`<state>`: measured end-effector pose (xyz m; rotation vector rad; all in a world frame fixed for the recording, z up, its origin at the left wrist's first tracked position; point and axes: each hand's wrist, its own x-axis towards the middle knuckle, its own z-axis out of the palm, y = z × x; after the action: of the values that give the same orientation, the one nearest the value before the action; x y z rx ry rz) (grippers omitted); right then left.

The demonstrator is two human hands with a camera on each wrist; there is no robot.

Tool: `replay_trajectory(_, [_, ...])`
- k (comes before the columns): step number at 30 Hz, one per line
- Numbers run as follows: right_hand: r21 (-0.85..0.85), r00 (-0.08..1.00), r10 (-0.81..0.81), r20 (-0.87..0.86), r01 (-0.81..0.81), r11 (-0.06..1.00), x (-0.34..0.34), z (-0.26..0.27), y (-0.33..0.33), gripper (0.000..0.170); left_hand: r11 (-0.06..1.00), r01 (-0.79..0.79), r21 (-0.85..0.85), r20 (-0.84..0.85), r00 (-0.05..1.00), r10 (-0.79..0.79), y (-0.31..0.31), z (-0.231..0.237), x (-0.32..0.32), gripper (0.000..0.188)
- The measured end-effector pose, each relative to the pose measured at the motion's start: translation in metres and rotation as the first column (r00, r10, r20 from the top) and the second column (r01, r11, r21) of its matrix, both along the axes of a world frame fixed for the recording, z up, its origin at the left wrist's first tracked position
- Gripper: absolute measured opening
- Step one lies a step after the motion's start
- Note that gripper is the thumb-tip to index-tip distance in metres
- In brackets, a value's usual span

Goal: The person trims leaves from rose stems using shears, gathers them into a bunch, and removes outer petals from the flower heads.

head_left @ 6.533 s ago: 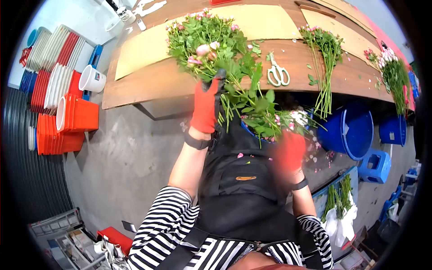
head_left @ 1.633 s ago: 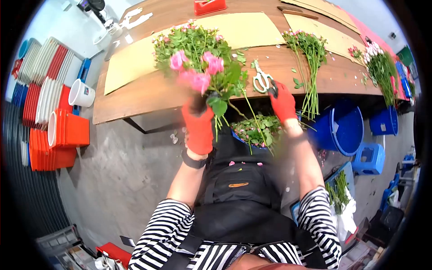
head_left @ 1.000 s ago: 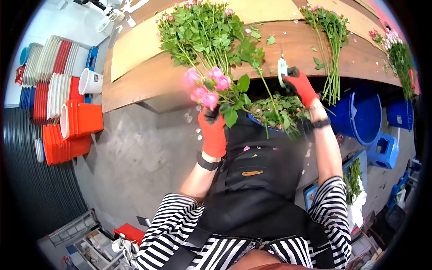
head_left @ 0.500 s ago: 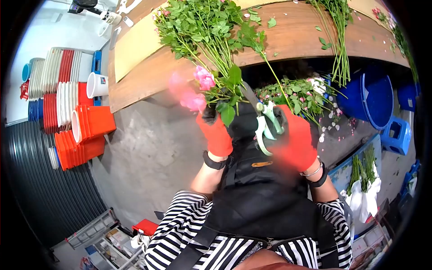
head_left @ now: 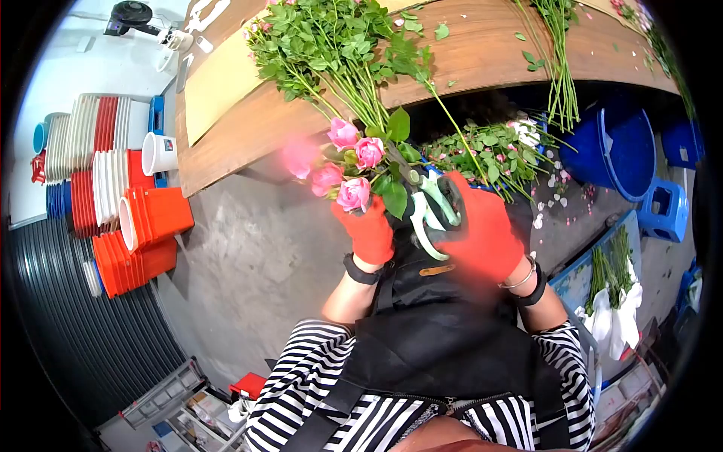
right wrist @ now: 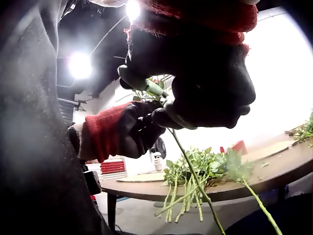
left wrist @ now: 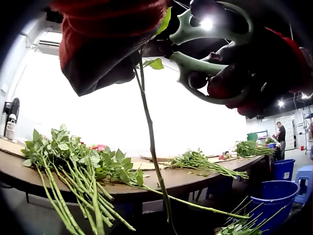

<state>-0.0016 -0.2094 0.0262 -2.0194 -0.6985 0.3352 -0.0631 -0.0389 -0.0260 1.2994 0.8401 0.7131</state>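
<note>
My left hand [head_left: 369, 232], in a red glove with dark fingers, grips a spray of pink roses [head_left: 354, 193] just below the blooms. In the left wrist view the rose stem [left wrist: 150, 127] hangs down from the fingers. My right hand [head_left: 486, 230], gloved alike, holds scissors [head_left: 416, 215] by their pale green handles, fingers through the loops. The blades point at the leafy stem beside the left hand; leaves partly hide their tips. Beyond the hands a leafy bunch of roses [head_left: 324, 49] lies on the wooden table [head_left: 482, 60], its stems reaching over the front edge.
A single leafy stem [head_left: 458, 124] juts past the table edge over a container of cut leaves and petals [head_left: 489, 151]. Another bunch [head_left: 559, 68] lies to the right. Blue buckets [head_left: 621, 158] and a blue stool [head_left: 664, 211] stand right; red crates [head_left: 158, 218] stand left.
The right hand has picked the scissors up off the table and brought them to the rose stem. The left hand keeps hold of the roses, now drawn in closer to the body.
</note>
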Motion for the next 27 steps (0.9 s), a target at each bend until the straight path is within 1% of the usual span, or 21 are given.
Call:
replay_trajectory(2, [0.028, 0.998, 0.018, -0.055, -0.017, 0.999, -0.001, -0.007, -0.002, 0.081, 0.989, 0.082, 0.124, 0.007, 0.996, -0.083, 0.016, -0.028, -0.005, 0.053])
replay_trajectory(3, [0.017, 0.998, 0.021, -0.058, -0.020, 1.000, 0.000, -0.007, -0.002, 0.081, 0.975, 0.122, 0.186, 0.006, 0.992, -0.125, 0.020, -0.028, -0.003, 0.052])
replay_trajectory(5, [-0.003, 0.998, 0.027, -0.064, -0.028, 1.000, 0.000, -0.008, -0.002, 0.082, 0.985, 0.111, 0.129, 0.067, 0.990, -0.121, 0.012, -0.024, -0.004, 0.044])
replay_trajectory(7, [-0.044, 0.997, 0.032, -0.072, -0.036, 0.998, 0.001, -0.009, -0.002, 0.080, 0.971, 0.166, 0.174, 0.049, 0.983, -0.177, 0.013, -0.034, -0.008, 0.042])
replay_trajectory(8, [-0.063, 0.996, 0.035, -0.077, -0.040, 0.997, 0.001, -0.010, -0.002, 0.080, 0.943, 0.226, 0.243, -0.003, 0.973, -0.232, 0.022, -0.062, -0.015, 0.045])
replay_trajectory(9, [-0.016, 0.994, 0.021, -0.103, -0.023, 1.000, 0.000, -0.015, -0.004, 0.079, 0.907, 0.288, 0.307, -0.061, 0.957, -0.283, 0.027, -0.077, -0.020, 0.047])
replay_trajectory(11, [0.075, 0.988, -0.005, -0.156, 0.017, 0.997, -0.002, -0.028, -0.007, 0.076, 0.860, 0.327, 0.393, -0.030, 0.939, -0.343, 0.034, -0.039, -0.006, 0.032])
replay_trajectory(13, [0.154, 0.961, 0.046, -0.272, -0.004, 0.988, 0.000, -0.018, -0.010, 0.068, 0.852, 0.323, 0.412, 0.006, 0.934, -0.357, 0.032, -0.015, 0.007, 0.025])
replay_trajectory(14, [0.174, 0.939, 0.106, -0.327, -0.050, 0.983, 0.004, -0.007, -0.013, 0.068, 0.870, 0.302, 0.389, 0.027, 0.940, -0.339, 0.029, -0.011, 0.010, 0.024])
replay_trajectory(15, [0.197, 0.910, 0.166, -0.380, -0.096, 0.976, 0.006, -0.002, -0.015, 0.068, 0.895, 0.301, 0.329, 0.064, 0.938, -0.340, 0.028, -0.005, 0.012, 0.023])
replay_trajectory(16, [0.191, 0.938, 0.212, -0.273, -0.163, 0.968, 0.005, -0.003, -0.020, 0.072, 0.916, 0.299, 0.267, 0.102, 0.937, -0.336, 0.026, 0.001, 0.014, 0.023])
replay_trajectory(18, [0.067, 0.958, 0.219, -0.183, -0.210, 0.975, 0.002, 0.003, -0.020, 0.078, 0.937, 0.344, 0.061, 0.213, 0.913, -0.349, 0.025, 0.013, 0.016, 0.025])
replay_trajectory(19, [0.001, 0.965, 0.224, -0.137, -0.226, 0.974, 0.000, 0.006, -0.020, 0.080, 0.933, 0.359, 0.031, 0.239, 0.904, -0.356, 0.027, 0.010, 0.015, 0.025])
replay_trajectory(20, [-0.038, 0.981, 0.183, -0.062, -0.185, 0.982, -0.005, 0.002, -0.021, 0.082, 0.927, 0.375, 0.001, 0.264, 0.894, -0.362, 0.031, 0.003, 0.012, 0.025])
replay_trajectory(21, [-0.049, 0.984, 0.174, -0.040, -0.175, 0.983, -0.004, 0.004, -0.021, 0.082, 0.920, 0.390, -0.028, 0.290, 0.884, -0.366, 0.035, -0.006, 0.010, 0.025])
replay_trajectory(23, [-0.072, 0.987, 0.158, 0.004, -0.157, 0.985, -0.002, 0.011, -0.020, 0.083, 0.974, 0.220, 0.047, 0.144, 0.964, -0.224, 0.036, -0.037, 0.004, 0.030])
replay_trajectory(25, [-0.065, 0.986, 0.160, 0.040, -0.158, 0.985, 0.000, 0.012, -0.019, 0.082, 0.980, 0.147, 0.135, 0.078, 0.984, -0.158, 0.035, -0.043, 0.003, 0.037])
replay_trajectory(26, [-0.063, 0.985, 0.162, 0.058, -0.158, 0.985, 0.000, 0.012, -0.020, 0.082, 0.972, 0.157, 0.174, 0.081, 0.982, -0.173, 0.034, -0.043, 0.001, 0.043])
replay_trajectory(27, [-0.075, 0.984, 0.168, 0.055, -0.163, 0.984, 0.001, 0.015, -0.020, 0.081, 0.984, 0.160, 0.083, 0.123, 0.978, -0.169, 0.025, -0.023, 0.004, 0.043])
